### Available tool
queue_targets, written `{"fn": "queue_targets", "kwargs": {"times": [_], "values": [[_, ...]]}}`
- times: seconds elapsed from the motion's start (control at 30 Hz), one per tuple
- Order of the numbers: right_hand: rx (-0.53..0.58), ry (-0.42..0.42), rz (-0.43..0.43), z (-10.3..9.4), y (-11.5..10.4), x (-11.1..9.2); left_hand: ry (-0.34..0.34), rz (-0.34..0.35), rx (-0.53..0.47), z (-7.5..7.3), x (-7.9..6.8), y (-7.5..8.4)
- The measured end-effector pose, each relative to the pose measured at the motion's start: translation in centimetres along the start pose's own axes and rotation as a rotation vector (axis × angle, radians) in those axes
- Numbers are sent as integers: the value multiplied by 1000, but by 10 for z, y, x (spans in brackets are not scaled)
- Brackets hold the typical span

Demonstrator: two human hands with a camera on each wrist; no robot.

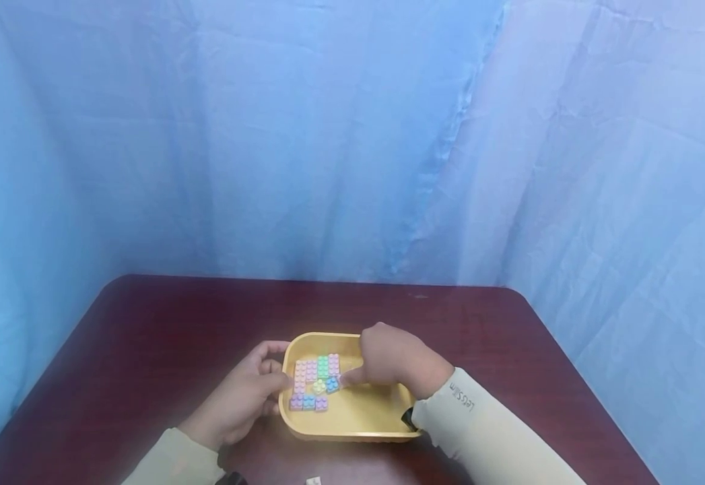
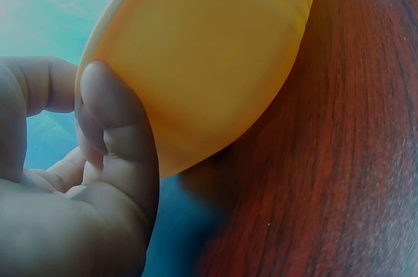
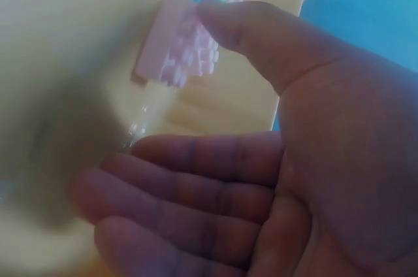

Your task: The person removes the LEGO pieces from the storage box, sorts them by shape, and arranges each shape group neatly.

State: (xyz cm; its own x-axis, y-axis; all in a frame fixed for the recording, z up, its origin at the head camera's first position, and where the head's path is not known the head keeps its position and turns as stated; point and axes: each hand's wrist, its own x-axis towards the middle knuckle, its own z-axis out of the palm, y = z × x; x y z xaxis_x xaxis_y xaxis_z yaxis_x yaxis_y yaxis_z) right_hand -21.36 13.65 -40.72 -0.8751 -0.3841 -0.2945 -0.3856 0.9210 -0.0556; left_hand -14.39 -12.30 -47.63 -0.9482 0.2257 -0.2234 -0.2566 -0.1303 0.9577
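1. Your left hand (image 1: 237, 401) is clamped on the left side of the yellow, round-cornered plastic tray (image 1: 364, 414); its thumb lies against the outer wall, with fingers at the rim.
2. Your right hand (image 1: 394, 360) reaches over the tray's right half; in the right wrist view its four fingers lie loosely extended side by side, the thumb well apart from them; the thumb tip is at the bricks' edge, though you cannot tell how firmly it touches.
3. The pastel studded toy bricks sit in the tray's left half; a green brick (image 1: 323, 366) stands between pink ones, a pale yellow brick (image 1: 319, 387) lies just left of a blue brick (image 1: 332, 384), and a short purple-and-blue row (image 1: 309, 403) lies nearest you.
4. The tray is over the dark red-brown wood-grain table (image 1: 176, 337); a small whitish piece (image 1: 313, 481) lies at the frame's lower edge; light blue cloth curtains (image 1: 328, 135) hang behind.
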Motion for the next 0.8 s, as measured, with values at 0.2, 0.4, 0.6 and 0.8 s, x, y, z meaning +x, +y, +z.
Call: {"fn": "queue_targets", "kwargs": {"times": [0.2, 0.4, 0.6, 0.8], "values": [[-19, -1, -59, 3, -2, 3, 2, -7, 3, 0, 2, 0], [-73, 23, -105, 9, -4, 5, -3, -10, 6, 0, 2, 1], [-67, 17, -112, 8, -6, 2, -5, -12, 6, 0, 1, 1], [-33, 5, -189, 6, 0, 3, -5, -10, 4, 1, 1, 1]]}}
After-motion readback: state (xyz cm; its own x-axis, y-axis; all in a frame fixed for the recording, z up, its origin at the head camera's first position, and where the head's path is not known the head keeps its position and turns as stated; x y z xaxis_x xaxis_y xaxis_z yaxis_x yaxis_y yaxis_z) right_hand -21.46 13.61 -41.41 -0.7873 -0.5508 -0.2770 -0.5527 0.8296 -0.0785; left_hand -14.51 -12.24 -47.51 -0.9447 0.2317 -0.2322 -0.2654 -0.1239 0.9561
